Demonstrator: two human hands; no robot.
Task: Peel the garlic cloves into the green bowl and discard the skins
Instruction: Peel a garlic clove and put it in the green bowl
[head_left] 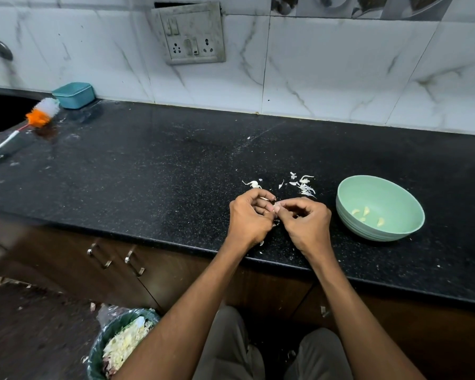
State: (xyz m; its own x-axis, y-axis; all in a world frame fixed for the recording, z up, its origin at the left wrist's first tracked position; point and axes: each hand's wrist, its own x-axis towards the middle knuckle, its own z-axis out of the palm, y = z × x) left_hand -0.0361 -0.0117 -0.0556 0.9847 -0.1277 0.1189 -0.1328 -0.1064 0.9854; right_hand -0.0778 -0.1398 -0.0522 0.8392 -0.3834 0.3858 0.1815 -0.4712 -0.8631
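Note:
Over the front of the black counter (148, 171), my left hand (248, 218) and my right hand (306, 222) meet fingertip to fingertip. Between them they pinch a small garlic clove (276, 207), mostly hidden by the fingers. Loose white garlic skins (303, 185) lie scattered on the counter just beyond the hands. The green bowl (348, 193) stands to the right of my right hand and holds several peeled cloves (366, 212).
A bin (102, 341) lined with a bag and full of scraps stands on the floor at lower left. An orange and white brush (36, 117) and a teal box (74, 95) sit at the counter's far left by the sink. Cabinet handles (133, 263) are below the counter edge.

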